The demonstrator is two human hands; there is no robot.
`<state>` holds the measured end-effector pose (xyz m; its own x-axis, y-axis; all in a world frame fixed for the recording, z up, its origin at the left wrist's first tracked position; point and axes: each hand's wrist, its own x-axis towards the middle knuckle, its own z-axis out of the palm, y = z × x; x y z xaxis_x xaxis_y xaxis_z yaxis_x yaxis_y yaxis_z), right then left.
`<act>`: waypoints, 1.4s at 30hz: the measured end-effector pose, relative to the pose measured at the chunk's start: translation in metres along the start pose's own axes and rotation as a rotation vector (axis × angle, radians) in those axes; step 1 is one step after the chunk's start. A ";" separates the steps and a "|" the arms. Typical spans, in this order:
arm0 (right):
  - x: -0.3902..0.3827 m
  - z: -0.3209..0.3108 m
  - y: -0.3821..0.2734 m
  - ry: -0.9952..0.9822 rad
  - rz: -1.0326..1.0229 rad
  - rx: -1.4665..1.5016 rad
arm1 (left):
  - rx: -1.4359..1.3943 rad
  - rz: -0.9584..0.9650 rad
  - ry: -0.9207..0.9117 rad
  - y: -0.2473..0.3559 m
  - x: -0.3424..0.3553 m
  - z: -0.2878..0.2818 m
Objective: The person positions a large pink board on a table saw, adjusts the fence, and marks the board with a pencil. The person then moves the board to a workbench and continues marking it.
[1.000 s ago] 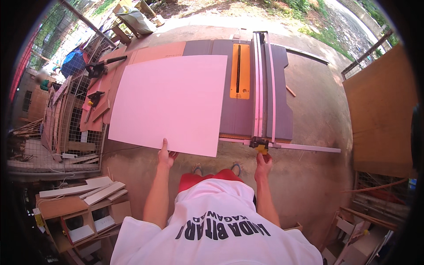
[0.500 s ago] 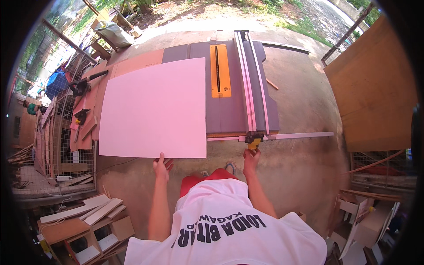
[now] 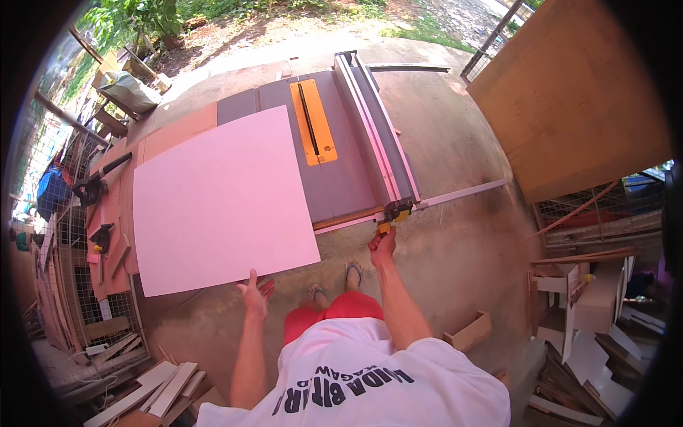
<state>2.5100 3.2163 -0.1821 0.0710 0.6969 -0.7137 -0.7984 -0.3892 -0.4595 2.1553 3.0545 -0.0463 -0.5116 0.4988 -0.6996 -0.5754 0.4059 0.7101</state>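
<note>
A large pale pink-white panel [image 3: 220,206] lies flat over the left part of a grey table saw [image 3: 284,96]. My left hand [image 3: 256,295] is at its near edge, thumb up against the edge and fingers apart, not wrapped round it. My right hand [image 3: 383,245] grips the yellow lever [image 3: 385,228] at the near end of the saw's rip fence [image 3: 373,135]. An orange insert [image 3: 313,121] with a dark slot lies between panel and fence; no raised blade shows in it.
Brown boards [image 3: 107,235] on the left carry a black-handled tool [image 3: 89,188]. A silver guide rail [image 3: 462,193] juts out right of the saw. A big brown sheet [image 3: 569,99] stands at right. Wood offcuts [image 3: 167,388] are piled at lower left, and an open wooden box [image 3: 467,332] sits on the floor.
The rip fence has slid right across the saw top, my right hand staying on its lever. My left hand remains by the panel's near edge. The whole view has turned.
</note>
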 end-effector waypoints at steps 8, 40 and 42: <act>-0.031 -0.011 -0.039 0.287 0.065 -0.389 | 0.316 -0.186 -0.058 -0.037 -0.060 0.010; 0.042 -0.176 -0.613 0.007 -0.557 -1.222 | -0.693 -0.115 0.199 -0.185 -0.100 0.418; 0.065 -0.120 -0.637 -0.132 -0.656 -1.322 | -0.755 -0.045 0.271 -0.198 -0.081 0.419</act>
<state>3.0951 3.4371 0.0001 0.0837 0.9810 -0.1748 0.4690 -0.1936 -0.8617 2.5783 3.2546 -0.0968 -0.5589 0.2520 -0.7900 -0.8259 -0.2545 0.5031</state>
